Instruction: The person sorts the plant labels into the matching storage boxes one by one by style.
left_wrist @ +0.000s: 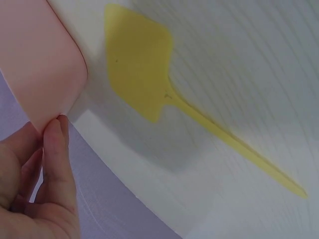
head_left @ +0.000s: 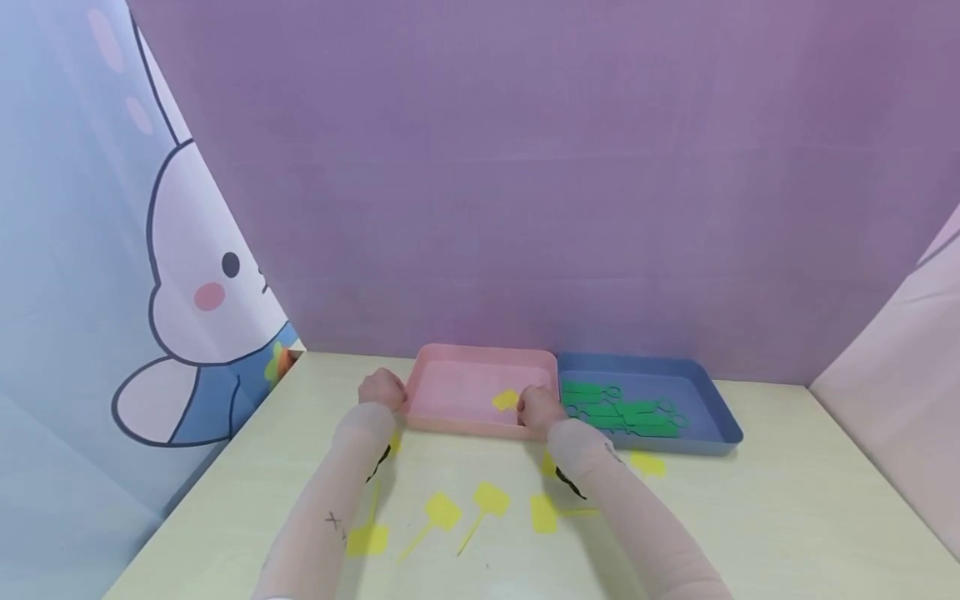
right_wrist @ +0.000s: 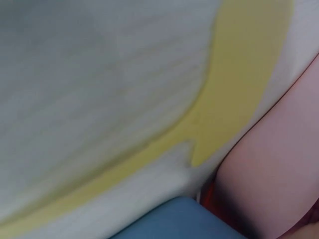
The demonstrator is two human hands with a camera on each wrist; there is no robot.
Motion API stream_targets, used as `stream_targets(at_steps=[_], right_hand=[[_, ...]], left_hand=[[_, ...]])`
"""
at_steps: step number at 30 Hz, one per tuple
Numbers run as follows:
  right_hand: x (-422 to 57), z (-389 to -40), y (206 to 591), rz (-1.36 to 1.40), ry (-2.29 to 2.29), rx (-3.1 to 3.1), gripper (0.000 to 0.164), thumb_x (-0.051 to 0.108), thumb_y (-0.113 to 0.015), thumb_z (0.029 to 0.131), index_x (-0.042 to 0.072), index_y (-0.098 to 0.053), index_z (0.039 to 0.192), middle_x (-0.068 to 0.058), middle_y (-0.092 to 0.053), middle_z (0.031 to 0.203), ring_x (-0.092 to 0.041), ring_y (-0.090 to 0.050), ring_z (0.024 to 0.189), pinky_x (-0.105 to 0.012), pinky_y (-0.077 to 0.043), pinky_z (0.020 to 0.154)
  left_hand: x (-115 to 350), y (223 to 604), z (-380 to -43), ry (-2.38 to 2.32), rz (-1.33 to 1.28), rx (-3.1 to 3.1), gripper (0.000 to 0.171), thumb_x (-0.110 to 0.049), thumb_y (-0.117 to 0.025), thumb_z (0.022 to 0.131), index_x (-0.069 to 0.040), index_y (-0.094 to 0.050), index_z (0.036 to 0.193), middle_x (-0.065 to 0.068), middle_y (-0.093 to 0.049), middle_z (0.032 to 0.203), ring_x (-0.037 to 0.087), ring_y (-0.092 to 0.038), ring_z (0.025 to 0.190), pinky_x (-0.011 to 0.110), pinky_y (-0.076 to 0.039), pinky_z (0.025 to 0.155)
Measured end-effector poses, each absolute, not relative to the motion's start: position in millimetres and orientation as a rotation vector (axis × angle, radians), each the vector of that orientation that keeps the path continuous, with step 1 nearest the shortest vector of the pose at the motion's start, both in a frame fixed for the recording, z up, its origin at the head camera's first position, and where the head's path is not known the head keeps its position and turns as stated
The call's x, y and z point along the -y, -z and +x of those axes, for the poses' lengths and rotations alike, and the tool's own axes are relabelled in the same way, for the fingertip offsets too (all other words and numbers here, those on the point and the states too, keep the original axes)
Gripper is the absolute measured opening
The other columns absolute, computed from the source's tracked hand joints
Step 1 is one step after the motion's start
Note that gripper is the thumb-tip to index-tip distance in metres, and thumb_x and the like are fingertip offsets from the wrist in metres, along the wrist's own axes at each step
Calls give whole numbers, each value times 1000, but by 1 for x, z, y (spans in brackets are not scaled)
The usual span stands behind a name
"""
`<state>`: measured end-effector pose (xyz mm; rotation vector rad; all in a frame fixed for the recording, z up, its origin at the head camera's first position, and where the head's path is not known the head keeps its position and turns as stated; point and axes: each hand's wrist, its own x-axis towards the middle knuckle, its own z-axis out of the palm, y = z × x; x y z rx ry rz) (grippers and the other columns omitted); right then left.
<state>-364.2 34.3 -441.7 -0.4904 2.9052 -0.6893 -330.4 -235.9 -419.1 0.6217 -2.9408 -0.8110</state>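
My left hand (head_left: 382,390) pinches the rim of a pink tray (head_left: 480,363) at its left side; in the left wrist view, thumb and fingertips meet at the tray's corner. Beside that hand lies a yellow plant label (left_wrist: 137,59) on the table. Over the right front of the same tray, my right hand (head_left: 542,408) has its fingers curled against another yellow plant label (head_left: 505,400), whose stem is hidden. The right wrist view catches just a sliver of this hand (right_wrist: 306,231); its fingertips are out of sight.
A blue tray (head_left: 667,367) with several green plant labels (head_left: 648,425) adjoins the pink tray on the right. More yellow plant labels (head_left: 491,498) lie across the table (head_left: 810,500), partly under my forearms. A purple cloth (head_left: 525,183) hangs behind the trays.
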Motion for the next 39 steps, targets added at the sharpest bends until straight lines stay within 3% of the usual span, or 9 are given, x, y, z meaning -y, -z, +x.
stream_targets(at_steps=[6, 9, 14, 19, 30, 39], right_hand=[[-39, -362, 441, -541, 706, -2894, 13, 1, -59, 82, 6, -70, 76, -2, -63, 71, -16, -56, 72, -32, -52, 71], [-43, -360, 440, -564, 754, -2881, 12, 2, -59, 83, 5, -70, 81, -1, -63, 71, -16, -56, 71, -32, -52, 70], [-49, -362, 447, -616, 899, -2825, 14, 7, -60, 86, 2, -68, 95, -3, -66, 81, -14, -58, 74, -32, -52, 74], [-56, -360, 445, -658, 1004, -2768, 16, 11, -61, 87, 2, -67, 98, -6, -67, 90, -13, -61, 76, -32, -53, 75], [-81, -343, 410, -721, 1044, -2797, 23, 13, -59, 88, 4, -65, 108, -7, -65, 101, -20, -61, 91, -36, -52, 79], [-113, -318, 381, -753, 817, -2799, 25, 14, -60, 87, 5, -65, 109, -7, -67, 99, -20, -62, 89, -36, -51, 76]], left_hand=[[233, 421, -330, 835, 617, 2932, 8, -11, -66, 78, -8, -71, 82, 10, -68, 88, 25, -60, 81, 39, -51, 78], [231, 421, -330, 844, 614, 2926, 6, -10, -66, 77, -8, -71, 80, 10, -68, 87, 25, -60, 80, 39, -51, 77], [230, 421, -330, 841, 607, 2920, 9, -11, -65, 79, -7, -71, 85, 11, -68, 90, 26, -60, 84, 40, -51, 78], [228, 420, -328, 834, 611, 2921, 12, -10, -64, 79, -6, -71, 88, 12, -68, 92, 27, -61, 83, 40, -52, 78], [229, 415, -324, 849, 614, 2920, 14, -10, -64, 80, -4, -70, 91, 13, -68, 93, 29, -61, 86, 41, -51, 79], [245, 429, -335, 787, 513, 2932, 15, -13, -62, 77, -7, -73, 86, 13, -70, 92, 29, -63, 83, 42, -53, 74]])
